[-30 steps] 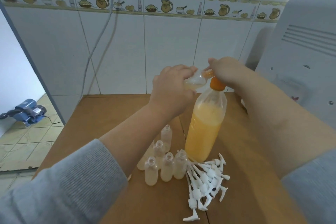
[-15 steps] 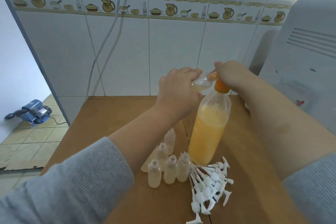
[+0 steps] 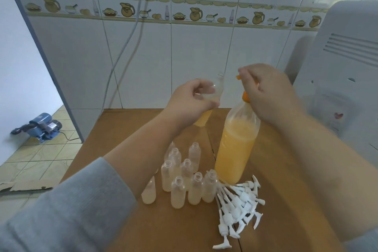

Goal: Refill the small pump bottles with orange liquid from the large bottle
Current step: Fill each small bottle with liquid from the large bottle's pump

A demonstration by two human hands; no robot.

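Note:
The large bottle (image 3: 235, 147) of orange liquid stands upright on the wooden table (image 3: 270, 190), about two-thirds full. My right hand (image 3: 268, 94) grips its orange pump top (image 3: 245, 96) from above, fingers curled over the nozzle. My left hand (image 3: 190, 102) holds a small clear bottle (image 3: 217, 90) upright in the air, just left of the nozzle, with a little orange liquid at its bottom. Several small open bottles (image 3: 184, 176) stand grouped in front of the large bottle, most holding pale liquid. A pile of white pump heads (image 3: 239, 204) lies to their right.
A grey-white appliance (image 3: 343, 80) fills the right side, close to my right arm. The tiled wall (image 3: 143, 63) with hanging cables stands right behind the table. On the tiled floor at the left sit a blue machine (image 3: 41, 127) and a strip of cardboard (image 3: 22, 186).
The small bottle in my left hand has come away from the nozzle and now stands upright, apart from it. My right hand stays on the pump top.

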